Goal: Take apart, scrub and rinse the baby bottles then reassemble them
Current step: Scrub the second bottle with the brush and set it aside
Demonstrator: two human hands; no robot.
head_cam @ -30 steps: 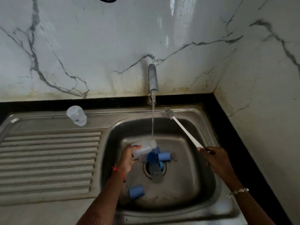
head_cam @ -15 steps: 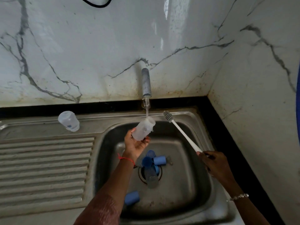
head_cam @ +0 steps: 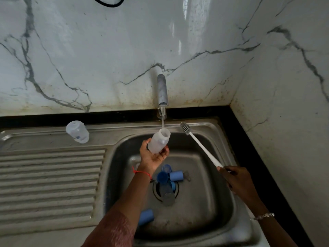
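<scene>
The left hand [head_cam: 154, 157] grips a clear bottle [head_cam: 159, 140] round its lower half, fingers curled about it. It holds the bottle tilted, open mouth up, right under the tap [head_cam: 162, 90] — the water [head_cam: 162, 120] runs down into the mouth. The right hand [head_cam: 236, 179] holds the brush [head_cam: 199, 143] by the end of its white handle, fingers closed round it. The brush slants up and left, its grey head just right of the bottle's mouth and apart from it.

Both hands are over the sink [head_cam: 122, 175]. Down in the basin, blue parts [head_cam: 176, 176] lie bunched at the drain [head_cam: 156, 193], with a greyish piece [head_cam: 166, 195] across it — what it is I cannot tell. One more blue cap [head_cam: 146, 217] lies near the front, partly behind the left arm. A second bottle [head_cam: 77, 131], capless, sits on the flat steel behind the drainboard [head_cam: 53, 184], well left of the tap
</scene>
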